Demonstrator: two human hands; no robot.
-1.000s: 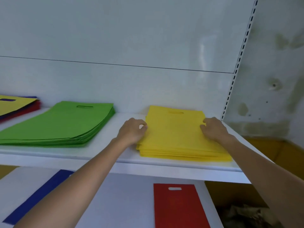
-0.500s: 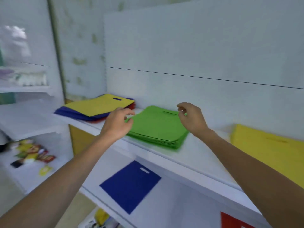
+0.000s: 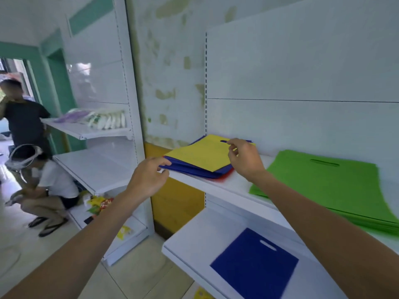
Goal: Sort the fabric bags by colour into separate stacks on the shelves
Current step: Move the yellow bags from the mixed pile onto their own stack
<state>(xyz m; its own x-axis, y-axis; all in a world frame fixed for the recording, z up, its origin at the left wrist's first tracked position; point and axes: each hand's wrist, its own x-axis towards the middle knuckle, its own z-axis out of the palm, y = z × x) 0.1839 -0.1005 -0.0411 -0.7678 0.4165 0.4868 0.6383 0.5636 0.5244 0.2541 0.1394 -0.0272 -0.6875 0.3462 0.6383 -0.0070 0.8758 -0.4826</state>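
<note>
Nearest, low down, a single flat blue fabric bag [image 3: 254, 263] with a cut-out handle lies alone on the lower white shelf [image 3: 194, 244], with bare board on every side of it. Above it, both bare forearms reach forward over the front lip of the upper white shelf [image 3: 194, 181]. On the right of that shelf a thick stack of green fabric bags [image 3: 330, 186] lies flat, well apart from both hands.

The left hand [image 3: 149, 178] is at the shelf's left end, fingers curled. Its forefinger is above and its thumb below the near corner of the mixed pile of bags [image 3: 190, 169]; I cannot tell whether they have closed on it. The right hand [image 3: 244, 160] is over the pile's right side, fingers bent. Its forefinger and thumb are close together by the handle slot of the yellow fabric bag [image 3: 200, 154] on top; contact is unclear. Blue layers and a red edge show under the yellow.

A strip of bare shelf separates the pile from the green stack, and the white back panel [image 3: 302, 72] closes off the rear. Far left, a second white shelving unit [image 3: 97, 165] holds pale packets [image 3: 105, 121], with a crouching person [image 3: 49, 184] and a standing person [image 3: 23, 121] beside it.
</note>
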